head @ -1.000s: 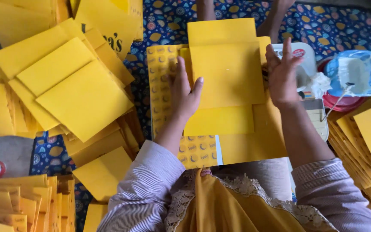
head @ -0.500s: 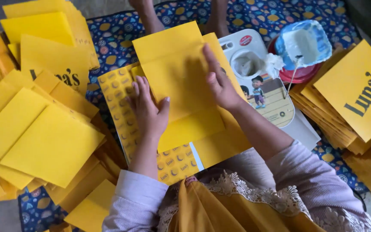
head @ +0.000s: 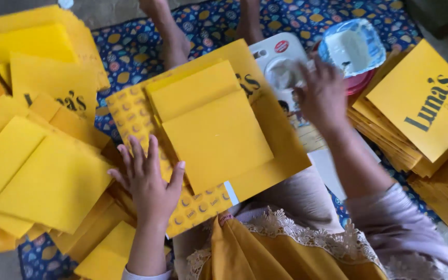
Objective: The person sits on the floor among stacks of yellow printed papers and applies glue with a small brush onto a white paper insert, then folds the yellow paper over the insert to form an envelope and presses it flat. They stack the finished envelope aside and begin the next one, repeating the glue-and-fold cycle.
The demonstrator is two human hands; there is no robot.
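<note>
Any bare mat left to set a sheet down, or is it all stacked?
Mostly crowded. Free patches of the blue patterned mat: between the left yellow stacks and the folded sheet on the lap, and at the top around the feet. The right side is packed: stack of printed sheets, white bowl, right hand. Left hand rests at the left pile's edge.

A single head-worn view is given, aimed steeply downward from just above the lap. The left hand [head: 149,181] and right hand [head: 323,96] are seen from close overhead, with the patterned floor mat [head: 130,49] filling the upper frame between yellow stacks.
</note>
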